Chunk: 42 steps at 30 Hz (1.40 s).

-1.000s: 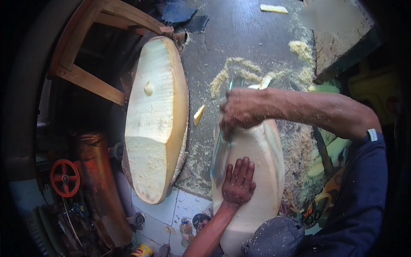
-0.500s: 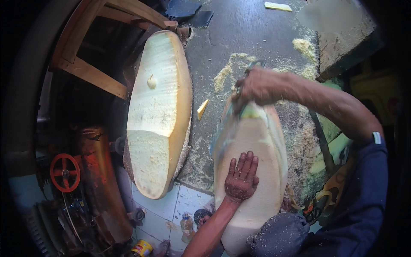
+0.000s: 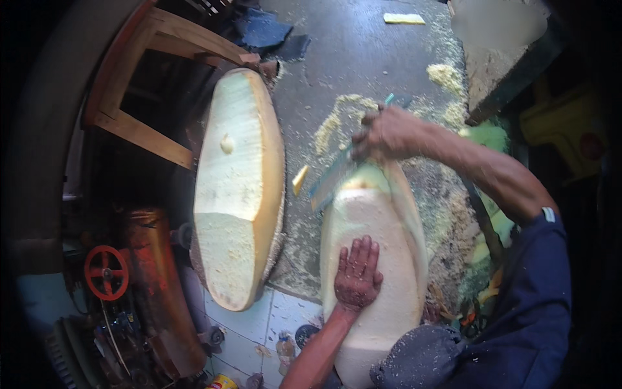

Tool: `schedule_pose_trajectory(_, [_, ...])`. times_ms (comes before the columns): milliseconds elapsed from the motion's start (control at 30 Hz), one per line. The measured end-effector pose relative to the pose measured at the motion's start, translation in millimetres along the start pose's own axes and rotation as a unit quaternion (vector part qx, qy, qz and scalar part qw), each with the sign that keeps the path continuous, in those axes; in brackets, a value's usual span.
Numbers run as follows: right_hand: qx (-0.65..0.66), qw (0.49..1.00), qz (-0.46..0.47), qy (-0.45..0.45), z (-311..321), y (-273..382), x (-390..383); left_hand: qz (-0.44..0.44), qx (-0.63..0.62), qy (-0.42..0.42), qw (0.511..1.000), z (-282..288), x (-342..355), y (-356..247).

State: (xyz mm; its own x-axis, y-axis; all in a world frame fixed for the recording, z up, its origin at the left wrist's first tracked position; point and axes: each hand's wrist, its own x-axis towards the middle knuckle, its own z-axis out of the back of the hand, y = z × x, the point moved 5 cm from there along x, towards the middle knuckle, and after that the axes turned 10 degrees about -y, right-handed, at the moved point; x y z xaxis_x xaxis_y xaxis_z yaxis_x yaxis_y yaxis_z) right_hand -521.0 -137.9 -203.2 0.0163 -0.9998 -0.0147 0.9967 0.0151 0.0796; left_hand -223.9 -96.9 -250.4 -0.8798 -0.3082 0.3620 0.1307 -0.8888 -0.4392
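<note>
A long pale foam seat pad lies in front of me, its narrow far end rounded and its sides sloped. My left hand rests flat on its top, fingers stretched out and dusted with crumbs. At the far tip, my right hand is closed around a long, flat bluish blade-like strip. The strip slants across the pad's far left edge; motion blur hides its exact kind and whether it touches the foam. To the left lies a second, similar foam pad with a small round piece on top.
Foam crumbs and offcuts lie on the grey work surface. A wooden frame stands at left, above a rusty cylinder and red handwheel. A thick block sits far right; dark dusty cloth shows below.
The strip in my right hand has swung outward from the pad's left side and shows more clearly. My left hand stays flat on the pad. The whole view has shifted slightly.
</note>
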Motion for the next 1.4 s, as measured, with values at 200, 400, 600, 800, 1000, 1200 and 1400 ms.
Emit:
schedule_pose_trajectory(200, [0.111,0.989,-0.084,0.039,-1,-5,-16,0.000,-0.003,-0.010,1.000,0,-1,-1])
schedule_pose_trajectory(400, [0.066,0.988,-0.141,-0.001,-4,-5,-36,0.014,0.005,-0.001,1.000,0,0,1])
schedule_pose_trajectory(600, [0.116,0.984,-0.106,-0.089,-18,6,-52,0.006,0.006,-0.007,1.000,-2,3,4])
schedule_pose_trajectory(800, [0.129,0.971,-0.116,-0.166,-38,8,-71,0.018,0.013,-0.003,1.000,0,1,3])
schedule_pose_trajectory(1000, [0.115,0.958,-0.163,-0.205,-57,2,-89,-0.003,0.013,-0.010,1.000,3,6,2])
schedule_pose_trajectory(1200, [0.130,0.943,-0.186,-0.244,-59,9,-101,-0.025,0.013,-0.030,0.999,5,8,2])
schedule_pose_trajectory(1400, [0.087,0.953,-0.106,-0.269,-42,56,-112,-0.004,0.003,0.000,1.000,4,2,2])
